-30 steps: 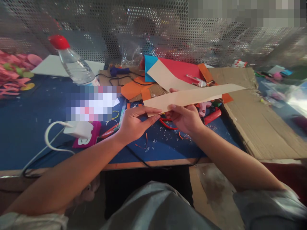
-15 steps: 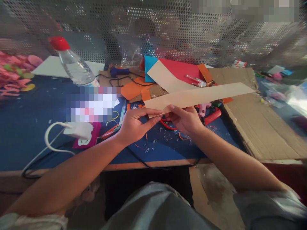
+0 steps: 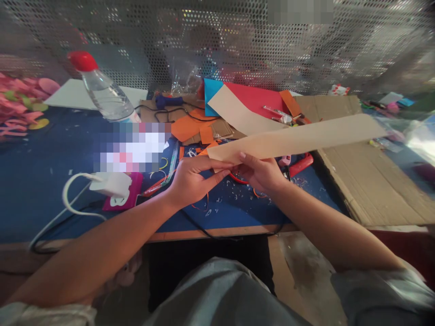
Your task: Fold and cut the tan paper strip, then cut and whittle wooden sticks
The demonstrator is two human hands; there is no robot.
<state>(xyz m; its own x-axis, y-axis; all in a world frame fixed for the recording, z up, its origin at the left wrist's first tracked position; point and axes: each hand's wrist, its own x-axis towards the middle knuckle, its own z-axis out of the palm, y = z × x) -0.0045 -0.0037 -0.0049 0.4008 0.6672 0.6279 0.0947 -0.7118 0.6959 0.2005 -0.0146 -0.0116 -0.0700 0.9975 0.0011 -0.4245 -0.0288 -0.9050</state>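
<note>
A long cream paper strip (image 3: 299,136) is held above the table, its far end reaching out to the right over the cardboard. My left hand (image 3: 195,179) pinches the strip's near left end between thumb and fingers. Close beside it, my right hand (image 3: 261,172) grips the lower edge, thumb on top and the other fingers underneath, partly hidden. Another cream paper piece (image 3: 234,106) lies behind the strip, over a red sheet (image 3: 254,97) and a blue sheet (image 3: 210,102). Below the hands, a red curved handle (image 3: 238,177) shows in part.
A red-capped bottle (image 3: 108,95) stands at the left, behind a white charger (image 3: 112,183) on a pink socket block (image 3: 136,190). Orange scraps (image 3: 190,127) lie mid-table. Flat cardboard (image 3: 370,181) covers the right side. A perforated metal screen (image 3: 217,40) rises at the back.
The strip's far end has shifted right and slightly up, and its near end has also moved a little right. Both hands keep hold of it and have barely moved.
</note>
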